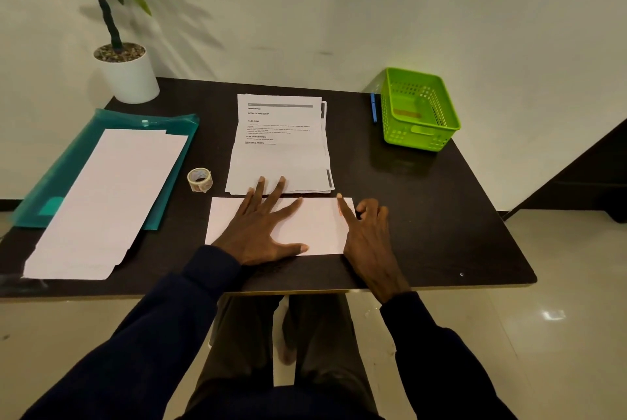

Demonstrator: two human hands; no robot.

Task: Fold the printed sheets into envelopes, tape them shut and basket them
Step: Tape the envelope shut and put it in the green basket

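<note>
A white envelope-sized folded sheet [315,226] lies on the dark table [424,216] in front of me. My left hand [261,229] presses flat on it with the fingers spread. My right hand [364,233] sits at the sheet's right edge, its index finger stretched onto the far right corner and the other fingers curled. Behind them lies a stack of printed sheets [280,145]. A roll of clear tape [200,179] stands left of the stack. A green plastic basket [419,111] is at the far right corner.
Long white envelopes [105,202] rest on a teal plastic folder [169,134] at the left. A blue pen [374,107] lies beside the basket. A potted plant [127,70] stands at the far left corner. The table's near edge runs just below my wrists.
</note>
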